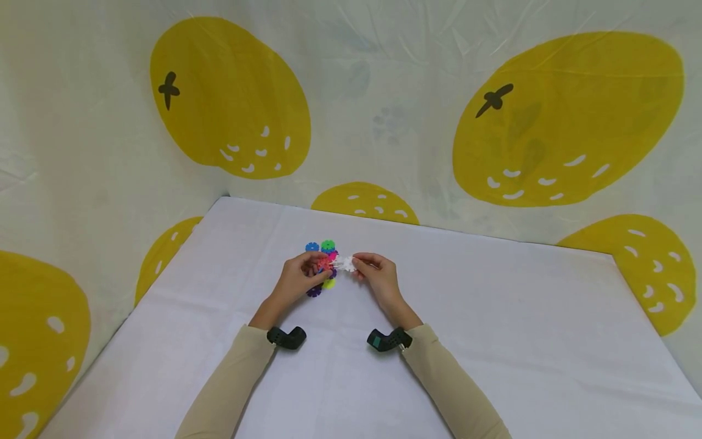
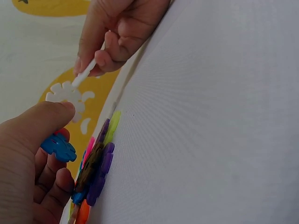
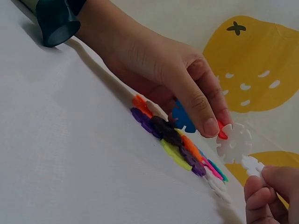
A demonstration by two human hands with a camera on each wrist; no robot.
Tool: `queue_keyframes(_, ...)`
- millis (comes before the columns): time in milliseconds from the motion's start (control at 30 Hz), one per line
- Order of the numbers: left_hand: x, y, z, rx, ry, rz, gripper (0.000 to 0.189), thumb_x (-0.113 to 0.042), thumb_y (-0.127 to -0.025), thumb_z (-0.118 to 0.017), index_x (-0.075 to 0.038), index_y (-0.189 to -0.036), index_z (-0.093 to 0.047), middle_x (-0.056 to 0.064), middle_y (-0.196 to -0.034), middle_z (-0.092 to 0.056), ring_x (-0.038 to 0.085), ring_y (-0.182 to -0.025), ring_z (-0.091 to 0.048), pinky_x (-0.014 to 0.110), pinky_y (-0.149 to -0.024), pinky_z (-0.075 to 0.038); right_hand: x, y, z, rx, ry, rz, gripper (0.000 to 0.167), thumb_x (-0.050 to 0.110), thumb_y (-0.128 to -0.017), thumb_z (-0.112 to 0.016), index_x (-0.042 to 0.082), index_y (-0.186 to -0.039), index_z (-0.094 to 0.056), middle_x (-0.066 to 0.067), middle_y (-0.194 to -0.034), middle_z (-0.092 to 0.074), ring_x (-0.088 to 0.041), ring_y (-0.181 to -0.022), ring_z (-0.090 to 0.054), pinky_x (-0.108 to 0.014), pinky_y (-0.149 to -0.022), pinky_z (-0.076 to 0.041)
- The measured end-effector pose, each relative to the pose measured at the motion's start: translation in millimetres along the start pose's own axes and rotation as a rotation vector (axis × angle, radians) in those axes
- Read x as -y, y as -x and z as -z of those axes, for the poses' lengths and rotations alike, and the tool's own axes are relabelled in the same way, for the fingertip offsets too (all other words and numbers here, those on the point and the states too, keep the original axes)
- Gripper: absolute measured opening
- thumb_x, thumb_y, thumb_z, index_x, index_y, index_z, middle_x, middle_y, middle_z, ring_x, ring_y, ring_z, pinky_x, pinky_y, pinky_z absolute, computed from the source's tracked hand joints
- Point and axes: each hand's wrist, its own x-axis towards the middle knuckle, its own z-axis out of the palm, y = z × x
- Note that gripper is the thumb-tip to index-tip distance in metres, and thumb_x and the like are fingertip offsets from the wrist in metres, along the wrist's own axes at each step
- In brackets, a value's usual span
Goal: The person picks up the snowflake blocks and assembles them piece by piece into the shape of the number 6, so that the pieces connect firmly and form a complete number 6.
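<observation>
My left hand (image 1: pixel 300 279) pinches a white notched plastic disc (image 3: pixel 237 145) between thumb and fingers. Joined to or held along with it are a red piece (image 3: pixel 222 131) and a blue notched disc (image 2: pixel 58 148). From the other side, my right hand (image 1: pixel 379 277) pinches a second white notched disc (image 2: pixel 85 72) by its edge. The two white discs meet at their rims; whether their notches interlock I cannot tell. Beneath the left hand lies a cluster of coloured discs, among them a yellow disc (image 1: pixel 329 284), a green one (image 1: pixel 328 245) and a purple one (image 2: pixel 100 177), partly hidden by that hand.
A white cloth covers the table (image 1: pixel 493 317). Behind it and to the left hangs a pale curtain (image 1: pixel 378 122) printed with large yellow fruit. Each wrist carries a dark camera mount, the left mount (image 1: pixel 287 338) and the right mount (image 1: pixel 389 339).
</observation>
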Motion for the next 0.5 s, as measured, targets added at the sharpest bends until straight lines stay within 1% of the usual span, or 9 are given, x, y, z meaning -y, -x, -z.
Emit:
queue_keyframes(233,-1.4,0.2,0.6,0.005,0.0,0.011,0.04,-0.015,-0.083,-0.079,-0.002,-0.119,-0.065,0.007,-0.086,-0.061,0.017,-0.076,-0.053,0.019,-0.066,-0.046,0.9,-0.1,0.3,-0.001,0.0,-0.004,0.02,0.009,-0.091,-0.068,-0.002,-0.108,-0.07,-0.008,-0.096,-0.07,-0.009,-0.066,-0.061,-0.017,-0.061,-0.049)
queue_keyframes(400,-2.4,1.0,0.5,0.02,-0.021,0.006,0.04,-0.016,-0.082,-0.079,-0.003,-0.118,-0.066,0.006,-0.085,-0.061,0.018,-0.078,-0.054,0.02,-0.068,-0.047,1.9,1.0,0.8,0.029,0.004,-0.021,0.02,0.009,-0.091,-0.069,-0.002,-0.108,-0.07,-0.007,-0.091,-0.069,-0.01,-0.066,-0.059,-0.017,-0.06,-0.049)
queue_keyframes(500,-2.2,1.6,0.3,0.022,-0.037,0.01,0.041,-0.018,-0.082,-0.08,-0.004,-0.118,-0.066,0.006,-0.089,-0.063,0.018,-0.08,-0.056,0.02,-0.071,-0.049,2.1,1.4,1.5,0.043,0.023,-0.04,0.021,0.011,-0.091,-0.07,-0.001,-0.108,-0.071,-0.006,-0.091,-0.069,-0.011,-0.066,-0.059,-0.017,-0.061,-0.05)
